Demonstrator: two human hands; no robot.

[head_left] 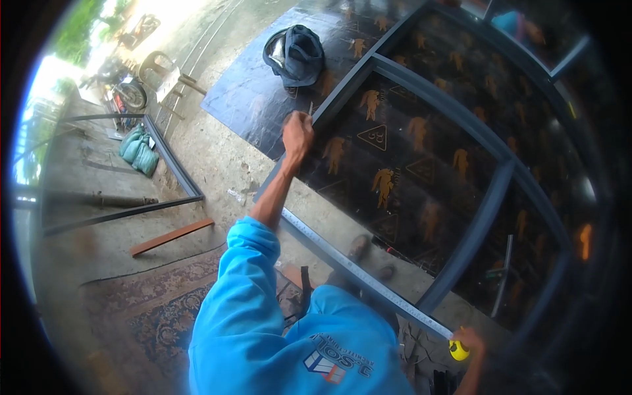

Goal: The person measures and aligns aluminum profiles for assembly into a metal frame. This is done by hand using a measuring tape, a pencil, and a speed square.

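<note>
My right hand, at the lower right, is closed round a yellow tape measure. The tape's pale blade runs out along the near bar of a dark grey metal frame, passing in front of my body. Reaching forward, my left hand is closed beside the frame's left side bar. A thin pencil-like thing sticks up from its fingers; its kind is too small to make out. My left forearm covers the blade's far end.
Under the frame lies a dark printed board. A dark bag rests on a sheet behind. To the left are another metal frame, green bags, a brown strip, a rug, a chair and a motorcycle.
</note>
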